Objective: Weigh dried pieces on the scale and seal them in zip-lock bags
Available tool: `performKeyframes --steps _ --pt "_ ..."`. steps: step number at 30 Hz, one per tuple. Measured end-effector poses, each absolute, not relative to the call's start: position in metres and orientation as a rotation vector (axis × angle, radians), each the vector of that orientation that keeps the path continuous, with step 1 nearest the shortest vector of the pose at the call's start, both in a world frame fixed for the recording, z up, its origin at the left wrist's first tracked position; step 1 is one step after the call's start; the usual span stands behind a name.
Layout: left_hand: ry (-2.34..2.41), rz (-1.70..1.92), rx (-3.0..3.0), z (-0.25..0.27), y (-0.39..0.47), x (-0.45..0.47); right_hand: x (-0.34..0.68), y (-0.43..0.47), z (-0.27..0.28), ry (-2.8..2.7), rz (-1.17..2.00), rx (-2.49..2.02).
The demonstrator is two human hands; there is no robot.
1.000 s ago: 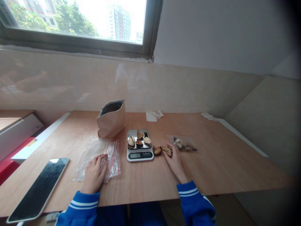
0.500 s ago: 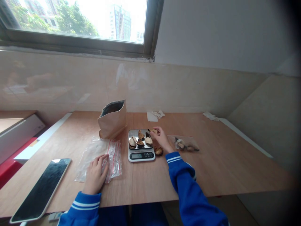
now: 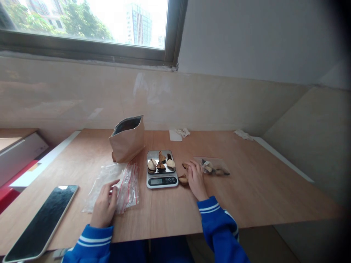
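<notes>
1. Location: 2 loose brown dried pieces lie just right of the scale (image 3: 162, 185). The nearer piece (image 3: 182, 179) is beside its front right corner; the farther piece (image 3: 185, 166) is level with its pan (image 3: 153, 154). Pale and brown pieces sit on the pan. The display cannot be read

2. Right hand (image 3: 196, 179), right of the scale: fingers bent and close together, tips at the farther piece. The thumb is hidden, so a firm grip cannot be confirmed

3. Left hand (image 3: 103, 206), left of the scale: fingers loosely curled, thumb apart, resting on the plastic bags (image 3: 130, 190) with nothing visibly gripped

4. Handling advice for the step, judged to be manipulating the loose pieces: pinch 1 piece at a time by its thicker part. Apply light pressure; the thin edges look brittle. Keep knuckles and sleeve clear of the scale, since a nudge could disturb the pan. Keep the left hand light on the bags to prevent sliding
</notes>
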State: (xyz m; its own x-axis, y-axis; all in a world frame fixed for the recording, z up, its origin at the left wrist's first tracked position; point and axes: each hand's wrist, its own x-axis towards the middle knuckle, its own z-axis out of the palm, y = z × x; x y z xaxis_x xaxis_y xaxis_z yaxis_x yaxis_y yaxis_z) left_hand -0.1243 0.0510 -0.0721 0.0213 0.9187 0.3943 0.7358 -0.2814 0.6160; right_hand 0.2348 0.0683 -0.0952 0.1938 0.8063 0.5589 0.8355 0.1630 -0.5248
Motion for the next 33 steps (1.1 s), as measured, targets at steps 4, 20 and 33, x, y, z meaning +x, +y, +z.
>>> performKeyframes --steps 4,20,33 --pt "1.658 1.137 2.069 -0.068 0.05 -0.126 0.226 0.048 -0.097 -1.691 0.019 -1.584" --pt "1.74 0.722 2.348 -0.066 0.073 -0.138 0.223 0.062 -0.063 -1.661 -0.054 -1.618" --pt "1.887 0.761 2.253 -0.061 0.075 -0.123 0.063 -0.009 -0.038 -1.943 0.6 -1.115"
